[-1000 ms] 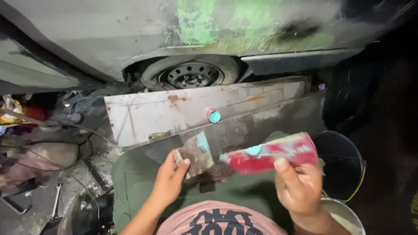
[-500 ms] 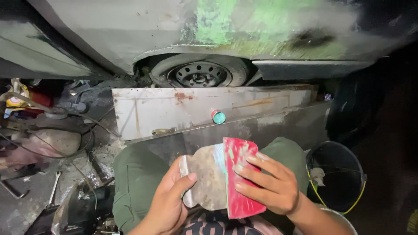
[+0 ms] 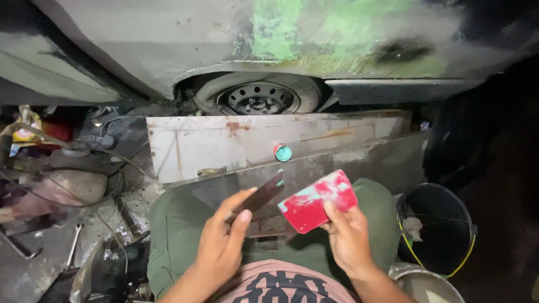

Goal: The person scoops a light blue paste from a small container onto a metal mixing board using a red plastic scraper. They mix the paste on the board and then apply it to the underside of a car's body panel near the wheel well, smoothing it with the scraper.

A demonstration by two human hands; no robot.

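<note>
Red spreader [image 3: 318, 200] pinched in right hand [image 3: 349, 240]; left hand [image 3: 220, 247] grips a dark scraper [image 3: 261, 196]; black bucket [image 3: 456, 209] holds a pale rag [image 3: 412, 228], its depths unreadable

the spreader card [image 3: 317, 201] at centre is red, smeared with pale teal and white. the thin blade [image 3: 263, 196] beside it is dark brown with a teal tip. the metal panel [image 3: 247, 143] above is whitish with rust streaks. the car body [image 3: 292, 33], upper frame, is grey with a green patch. the bucket [image 3: 443, 230], lower right, is black with a yellow rim line.

Bucket [image 3: 424, 283] cut off below (contents unseen)
</note>
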